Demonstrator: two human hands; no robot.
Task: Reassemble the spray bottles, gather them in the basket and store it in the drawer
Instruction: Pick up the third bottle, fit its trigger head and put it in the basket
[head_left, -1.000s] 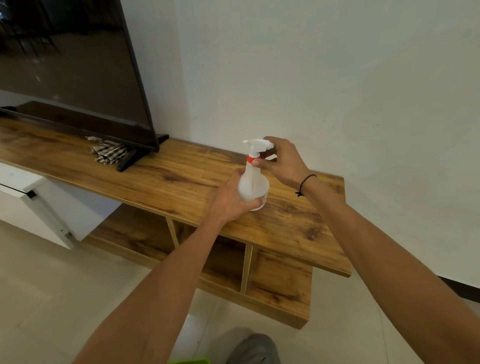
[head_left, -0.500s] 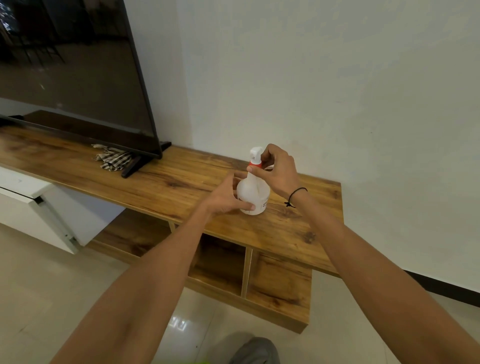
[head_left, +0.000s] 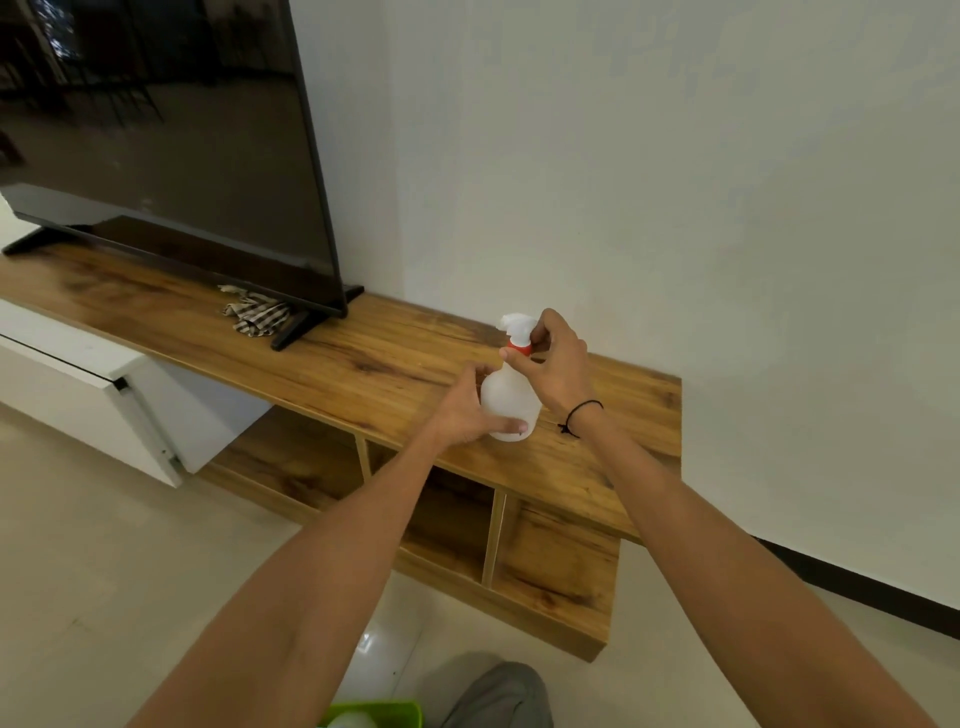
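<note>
A white spray bottle (head_left: 506, 397) stands upright on the wooden TV bench (head_left: 363, 364), near its right end. Its white trigger head (head_left: 517, 325) sits on a red collar. My left hand (head_left: 462, 410) wraps round the bottle's body and holds it steady. My right hand (head_left: 553, 364) pinches the red collar and the head from the right side. A green basket (head_left: 400, 712) shows at the bottom edge of the view, with something white inside it.
A large black TV (head_left: 156, 145) stands on the left part of the bench, with a striped cloth (head_left: 254, 314) by its foot. A white drawer unit (head_left: 83, 384) sits below at left. Open wooden shelves (head_left: 519, 545) lie under the bench. My knee (head_left: 498, 696) is near the basket.
The spray head has turned on the bottle under my right hand's fingers. Both hands stay on the bottle, and the view has tilted so the green basket shows again.
</note>
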